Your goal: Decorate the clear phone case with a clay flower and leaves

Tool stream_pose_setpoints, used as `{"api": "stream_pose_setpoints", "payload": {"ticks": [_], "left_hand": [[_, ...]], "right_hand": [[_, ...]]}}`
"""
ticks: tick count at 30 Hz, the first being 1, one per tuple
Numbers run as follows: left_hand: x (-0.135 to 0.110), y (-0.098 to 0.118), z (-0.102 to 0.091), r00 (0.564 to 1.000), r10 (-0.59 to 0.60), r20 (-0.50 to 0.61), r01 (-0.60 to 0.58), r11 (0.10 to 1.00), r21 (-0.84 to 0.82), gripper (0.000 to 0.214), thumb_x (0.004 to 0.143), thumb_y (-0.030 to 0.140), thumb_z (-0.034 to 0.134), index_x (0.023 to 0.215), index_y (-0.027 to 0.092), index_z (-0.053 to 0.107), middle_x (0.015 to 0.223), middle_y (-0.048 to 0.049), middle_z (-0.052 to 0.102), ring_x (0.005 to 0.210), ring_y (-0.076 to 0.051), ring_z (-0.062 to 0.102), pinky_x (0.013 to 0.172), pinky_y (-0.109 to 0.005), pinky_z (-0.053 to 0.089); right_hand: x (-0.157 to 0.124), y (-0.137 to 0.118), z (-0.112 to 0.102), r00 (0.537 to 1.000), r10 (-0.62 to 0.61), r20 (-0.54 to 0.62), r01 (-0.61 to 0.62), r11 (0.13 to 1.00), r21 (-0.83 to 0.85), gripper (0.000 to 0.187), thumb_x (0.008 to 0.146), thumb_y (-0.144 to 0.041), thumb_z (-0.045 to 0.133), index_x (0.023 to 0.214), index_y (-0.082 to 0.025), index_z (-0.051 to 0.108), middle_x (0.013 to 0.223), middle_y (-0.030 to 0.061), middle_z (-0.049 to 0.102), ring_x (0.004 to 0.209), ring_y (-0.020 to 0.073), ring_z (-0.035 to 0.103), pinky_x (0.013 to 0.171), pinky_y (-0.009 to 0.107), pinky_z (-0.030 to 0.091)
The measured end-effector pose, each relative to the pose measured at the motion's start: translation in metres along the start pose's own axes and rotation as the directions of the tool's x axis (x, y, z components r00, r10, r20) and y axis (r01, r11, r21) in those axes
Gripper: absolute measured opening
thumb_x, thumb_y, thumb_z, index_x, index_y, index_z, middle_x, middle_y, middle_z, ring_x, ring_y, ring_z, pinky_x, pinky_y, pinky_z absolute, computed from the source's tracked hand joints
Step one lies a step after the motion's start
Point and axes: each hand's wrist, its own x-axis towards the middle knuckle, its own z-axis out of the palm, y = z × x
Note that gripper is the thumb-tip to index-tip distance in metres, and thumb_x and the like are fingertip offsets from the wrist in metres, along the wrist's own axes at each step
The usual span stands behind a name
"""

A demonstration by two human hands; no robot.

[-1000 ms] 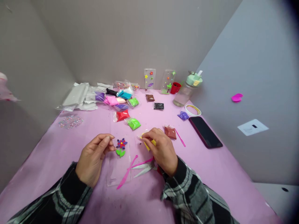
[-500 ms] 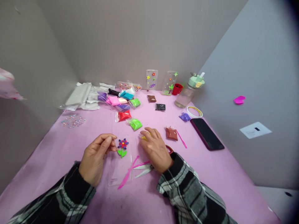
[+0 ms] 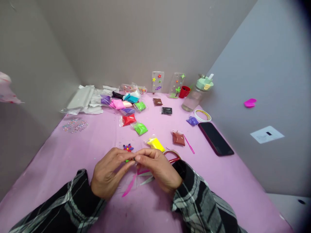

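head view: both hands meet over the counter [image 3: 102,136], thumbs and fingers of the left hand [image 3: 108,173] and right hand [image 3: 160,170] bent together tip to tip; whether they pinch something between them is too small to tell. just beyond the fingertips sits the purple and red flower [image 3: 128,148], its green leaves mostly hidden by the left hand. it lies on a clear case [image 3: 123,186], largely covered by the hands and hard to make out. a pink knife-shaped tool [image 3: 129,186] pokes out below them, and the scissors [image 3: 173,160] lie partly under the right hand. just past that hand is a yellow packet [image 3: 155,144]; a reddish-brown packet [image 3: 178,138] lies farther right, beside a thin pink stick [image 3: 189,144].
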Motion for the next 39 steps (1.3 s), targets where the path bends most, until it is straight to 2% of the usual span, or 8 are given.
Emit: {"api": "stream_pose_setpoints", "payload": {"ticks": [5,9,12,14,21,27,32,39], "left_hand": [[-0.001,-0.003,-0.003,1.000,0.031,-0.006,-0.031,0.999,0.022,0.026,0.089,0.005,0.060,0.111,0.018,0.066,0.095,-0.0039,0.066,0.087,-0.012,0.063,0.078,-0.022,0.052],[-0.001,0.001,-0.001,0.993,-0.114,-0.034,0.112,0.992,-0.066,0.022,0.090,0.006,0.058,0.105,0.021,0.066,0.091,-0.0018,0.066,0.086,-0.013,0.062,0.078,-0.023,0.050],[0.000,0.005,-0.001,0.947,-0.323,-0.006,0.319,0.939,-0.124,0.009,0.093,0.016,0.055,0.091,0.021,0.062,0.082,0.0001,0.061,0.078,-0.014,0.060,0.073,-0.025,0.048],[-0.001,0.007,-0.001,0.900,-0.434,0.042,0.434,0.884,-0.171,0.014,0.096,0.023,0.049,0.084,0.022,0.056,0.075,0.0016,0.057,0.070,-0.014,0.058,0.068,-0.026,0.046],[-0.004,0.005,-0.002,0.812,-0.561,0.164,0.583,0.764,-0.277,0.033,0.097,0.035,0.044,0.069,0.022,0.054,0.063,0.0018,0.054,0.063,-0.016,0.057,0.063,-0.028,0.043],[-0.001,0.004,-0.001,0.864,-0.497,0.077,0.490,0.796,-0.356,0.009,0.094,0.025,0.056,0.091,0.024,0.064,0.079,0.0017,0.059,0.074,-0.013,0.059,0.071,-0.025,0.047],[-0.001,0.000,-0.001,0.920,-0.392,-0.009,0.368,0.871,-0.325,0.012,0.087,0.015,0.066,0.090,0.026,0.068,0.085,0.0006,0.061,0.082,-0.014,0.058,0.075,-0.025,0.047],[-0.001,-0.002,0.000,0.904,-0.427,-0.003,0.398,0.846,-0.354,0.011,0.085,0.014,0.068,0.083,0.023,0.064,0.080,0.0015,0.056,0.075,-0.013,0.055,0.068,-0.024,0.045]], "right_hand": [[0.002,0.001,-0.001,1.000,-0.028,0.005,0.029,0.999,-0.039,0.023,0.077,-0.040,0.075,0.080,-0.017,0.076,0.073,-0.0010,0.066,0.065,0.0078,0.054,0.066,0.022,0.043],[0.003,-0.002,-0.003,0.988,-0.152,-0.010,0.147,0.971,-0.189,0.019,0.082,-0.036,0.069,0.083,-0.018,0.076,0.081,0.0012,0.070,0.072,0.0108,0.057,0.069,0.023,0.045],[0.002,-0.006,-0.002,0.976,-0.215,-0.031,0.198,0.940,-0.277,0.017,0.086,-0.031,0.064,0.083,-0.018,0.075,0.083,0.0018,0.070,0.076,0.0122,0.058,0.072,0.024,0.045],[0.000,-0.008,0.000,0.970,-0.240,-0.033,0.218,0.926,-0.308,0.017,0.087,-0.030,0.062,0.083,-0.017,0.074,0.083,0.0020,0.070,0.078,0.0131,0.059,0.074,0.025,0.046],[-0.004,-0.005,0.006,0.944,-0.329,-0.032,0.290,0.871,-0.396,0.015,0.088,-0.026,0.061,0.084,-0.018,0.072,0.084,0.0022,0.069,0.082,0.0147,0.062,0.077,0.027,0.047],[-0.007,-0.006,0.007,0.908,-0.418,-0.018,0.351,0.783,-0.513,0.013,0.090,-0.021,0.059,0.086,-0.019,0.072,0.085,0.0015,0.069,0.084,0.0149,0.061,0.079,0.028,0.045],[-0.008,-0.005,0.007,0.901,-0.433,-0.021,0.350,0.755,-0.555,0.012,0.090,-0.020,0.060,0.087,-0.019,0.072,0.086,0.0018,0.069,0.085,0.0157,0.061,0.081,0.030,0.045],[-0.008,-0.006,0.008,0.899,-0.438,-0.029,0.342,0.740,-0.579,0.011,0.089,-0.019,0.061,0.085,-0.019,0.071,0.084,0.0017,0.069,0.083,0.0160,0.060,0.079,0.031,0.046]]}}
